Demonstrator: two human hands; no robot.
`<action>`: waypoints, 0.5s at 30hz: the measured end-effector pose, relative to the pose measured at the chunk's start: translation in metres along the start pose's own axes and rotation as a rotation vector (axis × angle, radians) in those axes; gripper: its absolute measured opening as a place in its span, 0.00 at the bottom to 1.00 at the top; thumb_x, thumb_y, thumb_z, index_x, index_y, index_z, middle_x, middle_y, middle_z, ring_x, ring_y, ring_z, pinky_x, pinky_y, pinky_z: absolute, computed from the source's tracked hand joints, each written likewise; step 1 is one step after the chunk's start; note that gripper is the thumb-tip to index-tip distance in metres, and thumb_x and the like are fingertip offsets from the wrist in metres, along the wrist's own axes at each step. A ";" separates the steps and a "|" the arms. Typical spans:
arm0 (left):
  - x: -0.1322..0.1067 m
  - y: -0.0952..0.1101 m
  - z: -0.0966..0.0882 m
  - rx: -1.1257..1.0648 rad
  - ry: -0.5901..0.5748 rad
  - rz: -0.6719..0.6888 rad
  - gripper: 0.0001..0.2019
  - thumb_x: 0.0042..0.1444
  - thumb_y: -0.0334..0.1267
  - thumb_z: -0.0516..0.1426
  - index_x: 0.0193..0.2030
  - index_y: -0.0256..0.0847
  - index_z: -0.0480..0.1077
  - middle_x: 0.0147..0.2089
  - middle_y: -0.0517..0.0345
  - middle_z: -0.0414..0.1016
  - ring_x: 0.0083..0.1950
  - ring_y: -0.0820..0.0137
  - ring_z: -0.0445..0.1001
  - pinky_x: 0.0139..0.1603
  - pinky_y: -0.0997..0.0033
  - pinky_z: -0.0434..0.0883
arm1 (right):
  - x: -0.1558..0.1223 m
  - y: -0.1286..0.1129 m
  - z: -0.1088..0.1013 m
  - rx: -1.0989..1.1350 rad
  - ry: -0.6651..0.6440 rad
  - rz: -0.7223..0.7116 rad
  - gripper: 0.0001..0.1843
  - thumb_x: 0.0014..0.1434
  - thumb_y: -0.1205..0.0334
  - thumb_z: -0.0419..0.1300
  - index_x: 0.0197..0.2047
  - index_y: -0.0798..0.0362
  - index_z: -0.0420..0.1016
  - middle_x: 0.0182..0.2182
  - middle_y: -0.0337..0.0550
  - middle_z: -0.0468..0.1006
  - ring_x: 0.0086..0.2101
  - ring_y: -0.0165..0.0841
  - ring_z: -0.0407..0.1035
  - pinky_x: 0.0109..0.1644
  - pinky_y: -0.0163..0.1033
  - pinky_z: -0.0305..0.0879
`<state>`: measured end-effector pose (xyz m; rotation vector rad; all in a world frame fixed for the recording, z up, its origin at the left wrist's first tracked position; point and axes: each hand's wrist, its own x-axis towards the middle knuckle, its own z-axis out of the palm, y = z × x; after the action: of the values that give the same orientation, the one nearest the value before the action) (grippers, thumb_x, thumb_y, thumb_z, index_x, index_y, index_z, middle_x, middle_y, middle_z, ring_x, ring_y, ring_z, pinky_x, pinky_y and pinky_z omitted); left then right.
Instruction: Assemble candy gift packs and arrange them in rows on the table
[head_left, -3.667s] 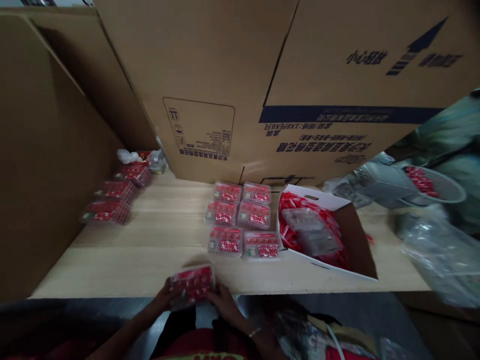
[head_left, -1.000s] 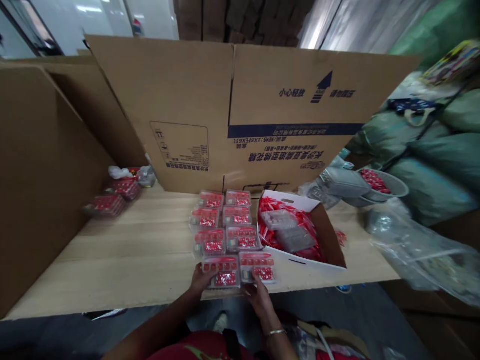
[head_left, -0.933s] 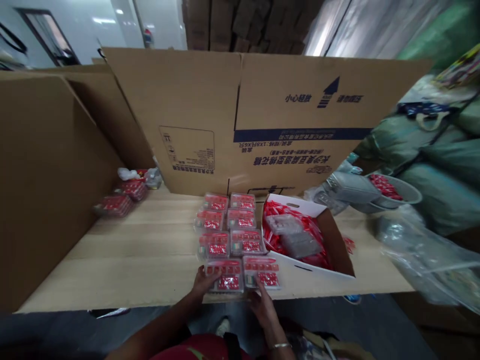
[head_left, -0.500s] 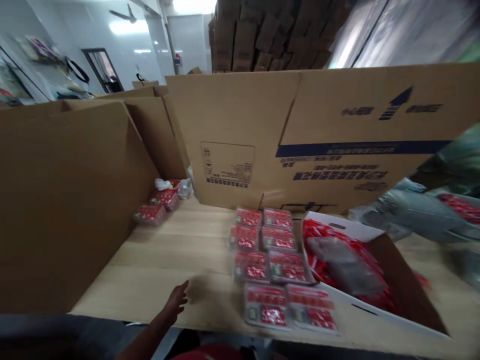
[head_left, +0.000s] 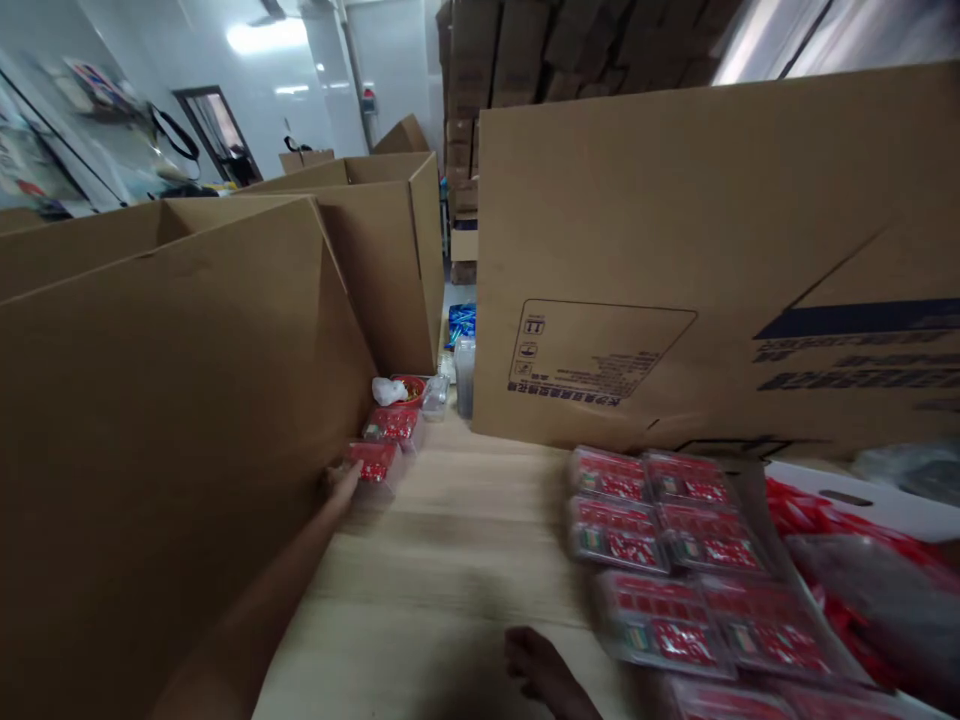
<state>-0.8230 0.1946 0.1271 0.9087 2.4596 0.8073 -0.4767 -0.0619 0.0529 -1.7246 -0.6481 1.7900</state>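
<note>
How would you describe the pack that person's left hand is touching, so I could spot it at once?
Start at the tall cardboard box along the left side of the wooden table. At its foot lies a short line of clear packs with red contents. Yours is the nearest pack, the only one with the fingers of the left hand against it.

Along the bottom edge, the dark-toned right hand (head_left: 536,667) is cut off and blurred. The lowest clear plastic packs of red goods (head_left: 727,703) are also cut off there. The white cardboard carton (head_left: 847,505) runs past the right edge, and the packs' small print is too blurred to read.
</note>
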 end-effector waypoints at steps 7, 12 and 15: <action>0.015 -0.022 0.027 -0.042 0.010 -0.045 0.34 0.46 0.43 0.64 0.56 0.32 0.58 0.57 0.31 0.68 0.59 0.53 0.69 0.56 0.60 0.67 | 0.092 -0.179 0.087 -0.558 0.150 -0.381 0.24 0.51 0.51 0.60 0.49 0.55 0.69 0.44 0.54 0.74 0.43 0.42 0.70 0.47 0.46 0.66; 0.028 -0.040 0.040 -0.065 0.000 -0.076 0.35 0.45 0.46 0.65 0.55 0.35 0.56 0.54 0.35 0.70 0.55 0.54 0.73 0.51 0.62 0.70 | 0.173 -0.271 0.161 -0.840 0.139 -0.735 0.20 0.56 0.65 0.57 0.53 0.55 0.68 0.54 0.51 0.68 0.54 0.38 0.61 0.59 0.39 0.55; 0.032 -0.046 0.045 -0.113 -0.009 -0.078 0.34 0.45 0.45 0.66 0.54 0.36 0.55 0.51 0.40 0.71 0.50 0.57 0.75 0.48 0.63 0.72 | 0.202 -0.298 0.192 -1.020 0.104 -0.829 0.21 0.58 0.66 0.55 0.56 0.55 0.67 0.55 0.51 0.67 0.55 0.39 0.59 0.59 0.40 0.55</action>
<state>-0.8424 0.2047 0.0590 0.7690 2.3990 0.9027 -0.6505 0.3008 0.1219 -1.6386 -2.0901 0.7709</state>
